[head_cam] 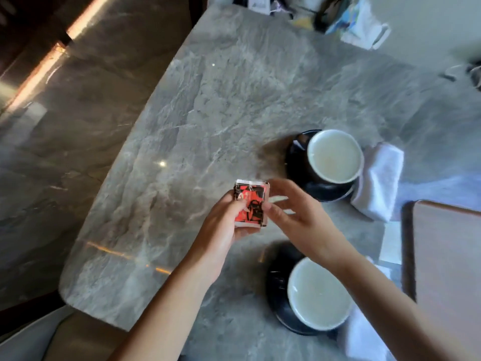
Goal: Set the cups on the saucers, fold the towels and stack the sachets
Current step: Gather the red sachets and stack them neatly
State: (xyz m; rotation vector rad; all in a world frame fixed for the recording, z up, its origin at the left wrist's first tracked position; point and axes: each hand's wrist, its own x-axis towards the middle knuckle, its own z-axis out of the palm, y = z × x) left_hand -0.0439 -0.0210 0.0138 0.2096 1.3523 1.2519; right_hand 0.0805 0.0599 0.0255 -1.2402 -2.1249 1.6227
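Note:
My left hand (223,225) holds a small stack of red-and-black sachets (251,201) above the grey marble table (208,105). My right hand (299,217) touches the stack's right edge with thumb and fingertips; pale sachets (279,199) show under its fingers. A white-lined cup (334,156) sits on a black saucer (296,149) to the right. A second cup (318,293) sits on another black saucer (277,285) near me. A folded white towel (378,181) lies beside the far cup, and another white towel (356,334) lies by the near cup, partly hidden by my right arm.
A brown tray or board (447,256) lies at the right edge with a white paper (390,242) next to it. Bags and clutter (338,16) sit at the table's far end. The table's rounded edge drops to the marble floor (65,126) on the left.

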